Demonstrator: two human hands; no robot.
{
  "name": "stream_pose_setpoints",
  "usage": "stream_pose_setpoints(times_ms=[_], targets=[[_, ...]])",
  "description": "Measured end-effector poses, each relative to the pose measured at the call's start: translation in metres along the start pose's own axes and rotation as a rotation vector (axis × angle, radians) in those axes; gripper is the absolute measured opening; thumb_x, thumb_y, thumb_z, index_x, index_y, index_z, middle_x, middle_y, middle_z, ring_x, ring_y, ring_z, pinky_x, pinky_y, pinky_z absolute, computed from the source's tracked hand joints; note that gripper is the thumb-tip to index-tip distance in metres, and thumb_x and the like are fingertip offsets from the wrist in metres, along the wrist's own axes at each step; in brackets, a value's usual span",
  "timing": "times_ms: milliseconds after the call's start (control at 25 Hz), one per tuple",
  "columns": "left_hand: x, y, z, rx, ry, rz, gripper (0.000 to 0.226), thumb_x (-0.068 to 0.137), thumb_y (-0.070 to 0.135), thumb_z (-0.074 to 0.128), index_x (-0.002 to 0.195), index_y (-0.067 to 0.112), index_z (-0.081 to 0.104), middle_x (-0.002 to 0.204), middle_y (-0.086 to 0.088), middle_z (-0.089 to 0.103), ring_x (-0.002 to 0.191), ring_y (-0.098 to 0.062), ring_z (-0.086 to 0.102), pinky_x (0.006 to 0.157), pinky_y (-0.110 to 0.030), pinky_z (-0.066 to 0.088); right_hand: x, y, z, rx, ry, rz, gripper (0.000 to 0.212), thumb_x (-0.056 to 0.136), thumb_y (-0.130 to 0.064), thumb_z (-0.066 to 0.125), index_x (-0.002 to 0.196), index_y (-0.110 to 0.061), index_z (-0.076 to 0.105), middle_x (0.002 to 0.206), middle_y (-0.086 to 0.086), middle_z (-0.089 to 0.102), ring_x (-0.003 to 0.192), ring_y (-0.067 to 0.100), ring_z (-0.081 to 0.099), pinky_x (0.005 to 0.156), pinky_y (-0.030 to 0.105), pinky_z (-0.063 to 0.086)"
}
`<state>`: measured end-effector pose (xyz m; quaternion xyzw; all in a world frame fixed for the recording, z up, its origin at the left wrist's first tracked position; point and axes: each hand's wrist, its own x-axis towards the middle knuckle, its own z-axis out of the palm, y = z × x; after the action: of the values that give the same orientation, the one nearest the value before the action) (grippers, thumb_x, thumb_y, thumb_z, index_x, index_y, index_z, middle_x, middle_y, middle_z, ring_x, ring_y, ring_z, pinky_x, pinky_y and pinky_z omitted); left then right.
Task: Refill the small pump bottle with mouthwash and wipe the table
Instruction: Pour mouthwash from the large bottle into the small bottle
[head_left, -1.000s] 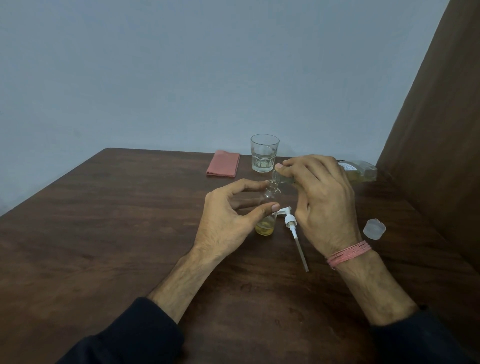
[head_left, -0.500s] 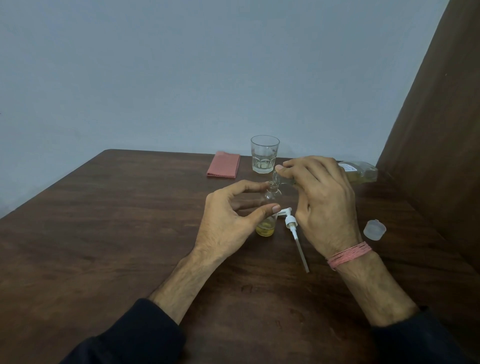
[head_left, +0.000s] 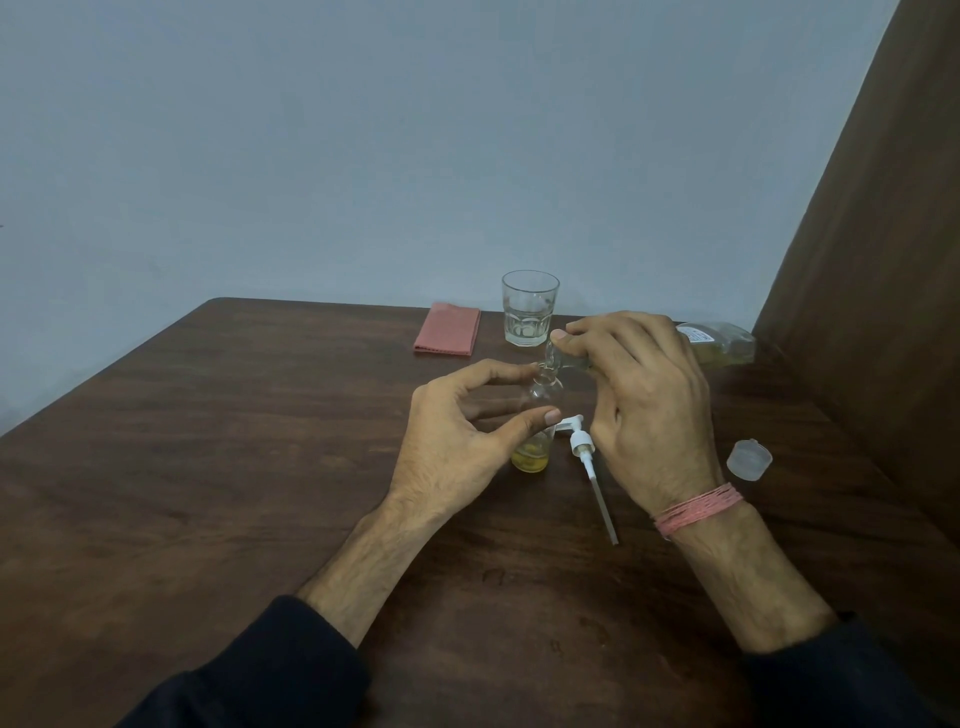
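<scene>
A small clear bottle (head_left: 534, 453) stands upright on the brown table (head_left: 208, 467), with yellow liquid in its bottom. My left hand (head_left: 457, 431) holds it between thumb and fingers. My right hand (head_left: 644, 410) grips a larger clear mouthwash bottle (head_left: 722, 345) tipped on its side, its neck over the small bottle's mouth. The white pump head (head_left: 584, 452) with its long tube lies on the table between my hands.
A clear drinking glass (head_left: 530, 307) holding a little liquid stands behind the bottles. A folded pink cloth (head_left: 448, 336) lies to its left. A translucent cap (head_left: 749, 458) sits right of my right wrist. A brown panel (head_left: 872, 260) rises along the right edge.
</scene>
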<state>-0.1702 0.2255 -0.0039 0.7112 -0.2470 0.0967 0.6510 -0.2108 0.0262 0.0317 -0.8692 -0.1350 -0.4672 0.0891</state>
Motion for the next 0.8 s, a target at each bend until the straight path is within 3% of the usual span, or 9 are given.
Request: stream_pose_setpoints(times_ms=[800], targets=[[-0.0001, 0.0005, 0.0001, 0.003, 0.000, 0.008, 0.043, 0.085, 0.024, 0.104, 0.124, 0.030, 0.087, 0.115, 0.016, 0.090, 0.105, -0.002, 0.088, 0.088, -0.020, 0.069, 0.0007, -0.0001, -0.0012, -0.008, -0.010, 0.004, 0.060, 0.081, 0.016, 0.071, 0.131, -0.018, 0.073, 0.124, -0.001, 0.073, 0.122, 0.028, 0.060, 0.101, 0.044, 0.051]])
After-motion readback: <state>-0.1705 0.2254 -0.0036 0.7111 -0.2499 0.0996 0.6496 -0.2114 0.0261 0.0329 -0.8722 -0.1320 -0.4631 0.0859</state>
